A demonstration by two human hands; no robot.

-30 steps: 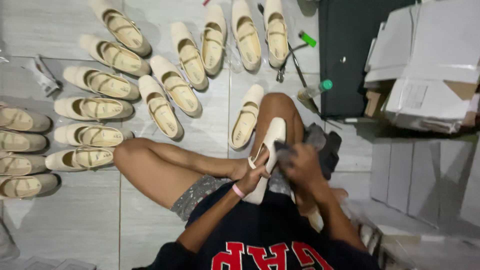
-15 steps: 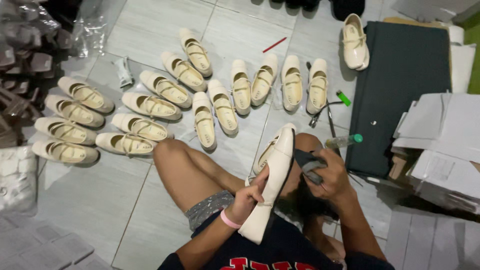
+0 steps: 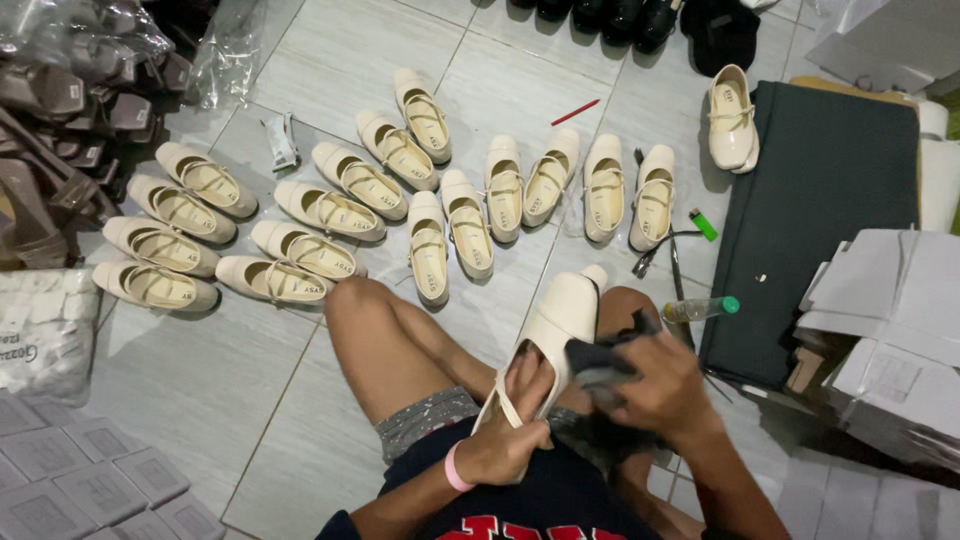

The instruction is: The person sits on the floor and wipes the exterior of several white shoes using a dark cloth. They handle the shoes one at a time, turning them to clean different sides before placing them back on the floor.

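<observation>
Wiping cream shoe (image 3: pixel 550 335) — dark cloth (image 3: pixel 597 362).

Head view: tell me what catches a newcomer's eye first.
A fan of cream strapped flat shoes spreads over the grey tiled floor. At centre, the left hand holds one cream shoe while the right hand presses a dark cloth to it. A black mat lies right.

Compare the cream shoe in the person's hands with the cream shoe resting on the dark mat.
The held shoe is lifted and tilted, gripped by the left hand; the mat shoe lies flat, untouched. The right hand presses a dark cloth against the held shoe only. Both are cream, strapped flats.
</observation>
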